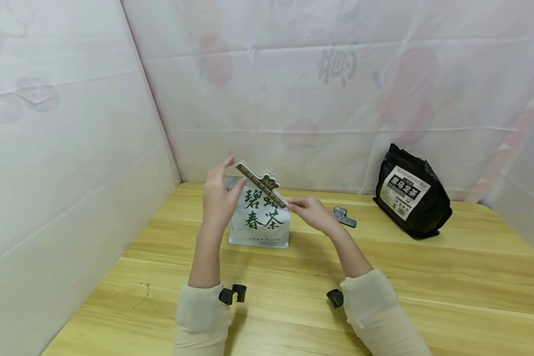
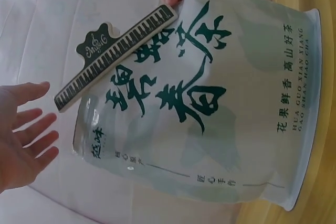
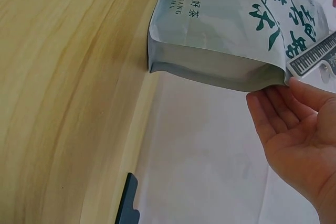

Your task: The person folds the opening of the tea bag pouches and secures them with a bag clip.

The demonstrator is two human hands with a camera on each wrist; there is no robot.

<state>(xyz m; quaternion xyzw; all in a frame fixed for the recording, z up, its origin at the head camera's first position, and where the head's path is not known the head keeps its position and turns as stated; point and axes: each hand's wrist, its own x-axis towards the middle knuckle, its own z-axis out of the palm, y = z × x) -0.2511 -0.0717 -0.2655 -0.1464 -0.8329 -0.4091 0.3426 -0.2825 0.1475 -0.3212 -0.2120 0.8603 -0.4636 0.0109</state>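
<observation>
A pale green-white tea bag (image 1: 259, 225) with dark green characters stands on the table. Slanting across its upper right part is a long clip (image 1: 262, 185) with a piano-key pattern and a "Music" handle. My left hand (image 1: 219, 198) is beside the clip's upper left end; in the left wrist view its fingers (image 2: 39, 132) are spread and hold nothing. At the lower right end of the clip, my right hand (image 1: 310, 212) pinches with thumb and fingers, right against the bag's side edge. Behind the clip, the bag's upper right corner is hidden.
A second, dark clip (image 1: 343, 216) lies on the wooden table (image 1: 293, 287) just beyond my right hand. Further right stands a black tea bag (image 1: 411, 193) with a white label. Pale printed cloth (image 1: 267, 99) hangs behind the table and along its left side.
</observation>
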